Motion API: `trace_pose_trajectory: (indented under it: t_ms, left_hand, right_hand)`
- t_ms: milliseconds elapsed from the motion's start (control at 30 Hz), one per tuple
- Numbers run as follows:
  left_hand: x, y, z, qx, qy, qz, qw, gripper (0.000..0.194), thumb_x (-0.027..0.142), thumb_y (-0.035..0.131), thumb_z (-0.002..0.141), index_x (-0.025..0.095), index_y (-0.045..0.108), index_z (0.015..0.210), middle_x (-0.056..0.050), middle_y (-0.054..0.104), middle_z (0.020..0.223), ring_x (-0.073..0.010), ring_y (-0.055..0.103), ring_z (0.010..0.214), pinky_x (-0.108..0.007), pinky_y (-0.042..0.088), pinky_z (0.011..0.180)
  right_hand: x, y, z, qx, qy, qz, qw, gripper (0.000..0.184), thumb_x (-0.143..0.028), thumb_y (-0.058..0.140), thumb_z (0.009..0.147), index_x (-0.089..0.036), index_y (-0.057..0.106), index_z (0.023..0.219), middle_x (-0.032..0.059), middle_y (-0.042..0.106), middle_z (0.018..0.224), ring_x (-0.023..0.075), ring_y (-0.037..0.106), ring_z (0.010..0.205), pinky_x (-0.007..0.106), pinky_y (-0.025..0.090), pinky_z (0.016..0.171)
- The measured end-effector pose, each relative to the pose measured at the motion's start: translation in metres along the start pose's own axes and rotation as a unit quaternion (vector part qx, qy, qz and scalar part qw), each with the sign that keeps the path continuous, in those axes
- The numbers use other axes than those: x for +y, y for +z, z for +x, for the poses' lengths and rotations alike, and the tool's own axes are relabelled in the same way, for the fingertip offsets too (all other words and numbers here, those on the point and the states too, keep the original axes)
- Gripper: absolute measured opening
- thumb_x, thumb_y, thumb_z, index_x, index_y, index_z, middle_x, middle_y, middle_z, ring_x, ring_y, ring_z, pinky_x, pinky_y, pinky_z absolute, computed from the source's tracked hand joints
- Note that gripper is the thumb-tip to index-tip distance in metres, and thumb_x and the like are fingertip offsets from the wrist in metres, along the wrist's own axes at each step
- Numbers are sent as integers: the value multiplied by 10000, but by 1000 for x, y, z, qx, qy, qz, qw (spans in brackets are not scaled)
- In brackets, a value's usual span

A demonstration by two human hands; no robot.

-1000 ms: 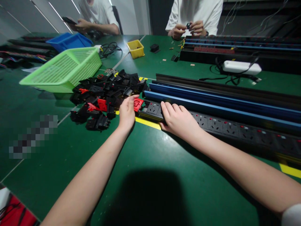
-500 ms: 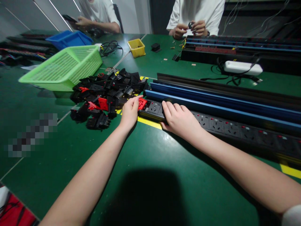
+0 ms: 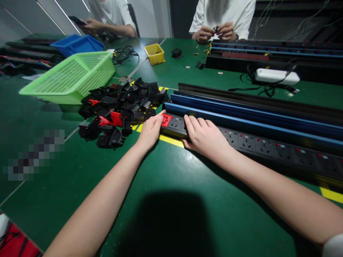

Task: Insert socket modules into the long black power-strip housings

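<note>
A long black power strip (image 3: 262,145) with a row of sockets lies across the table in front of me. My left hand (image 3: 150,132) is closed round its left end, thumb and fingers at a red socket module (image 3: 166,120), which sits against the neighbouring black socket. My right hand (image 3: 205,134) grips the strip further right, fingers over the top and thumb at the near side. Left of my left hand lies a pile of black and red socket modules (image 3: 118,101).
Blue metal rails (image 3: 241,125) lie just behind the strip. A green basket (image 3: 66,78), a blue bin (image 3: 77,44) and a yellow box (image 3: 154,54) stand further back. A white power strip (image 3: 277,76) lies at right. Two people sit across the table, one handling a small black part.
My left hand has moved slightly right, and the red module has slid along the strip, closing the gap to the black socket. My right hand has stayed in place.
</note>
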State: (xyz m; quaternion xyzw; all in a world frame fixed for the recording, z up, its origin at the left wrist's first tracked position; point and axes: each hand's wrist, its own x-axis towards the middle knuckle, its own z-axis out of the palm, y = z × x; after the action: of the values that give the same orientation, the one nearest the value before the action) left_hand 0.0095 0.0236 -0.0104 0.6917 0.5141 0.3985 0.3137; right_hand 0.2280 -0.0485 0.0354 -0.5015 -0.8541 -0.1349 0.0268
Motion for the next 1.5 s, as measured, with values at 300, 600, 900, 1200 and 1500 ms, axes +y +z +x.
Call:
trace_pose_trajectory:
  t_ms: [300,600,900,1200,1500]
  left_hand:
    - [0,0,-2,-9,0,-8,1000,573,558,441,985,179,625,1373,-114,672,1351,-279,629,1253,-466,429,1135]
    - [0,1,-3,-10,-3,-27,1000,589,560,431,987,165,610,1385,-121,643,1394,-270,601,1294,-459,404,1161]
    - [3,1,-4,-10,-11,-9,1000,595,560,421,990,161,606,1390,-133,659,1366,-277,614,1265,-472,410,1147]
    - [5,1,-5,-10,-16,-21,1000,576,545,443,978,158,624,1365,-126,676,1339,-280,609,1273,-459,396,1163]
    - [3,8,-6,-7,-24,-19,1000,578,471,403,1000,99,571,1411,-149,656,1360,-261,604,1271,-443,411,1153]
  right_hand:
    - [1,0,0,1,0,-3,1000,734,-392,420,976,73,277,1526,277,552,1375,333,552,1068,417,419,826]
    - [0,0,1,-1,2,-8,1000,753,-392,416,972,75,250,1538,272,559,1365,330,553,1060,421,429,827]
    - [0,-2,0,-3,5,-10,1000,752,-388,412,971,80,250,1537,266,566,1350,331,555,1050,424,430,821]
    - [-1,-1,1,1,5,-14,1000,757,-396,417,976,73,244,1544,258,563,1362,328,552,1056,422,430,825]
    - [0,-1,1,0,1,-8,1000,769,-394,428,969,87,246,1540,256,559,1362,341,553,1049,436,439,816]
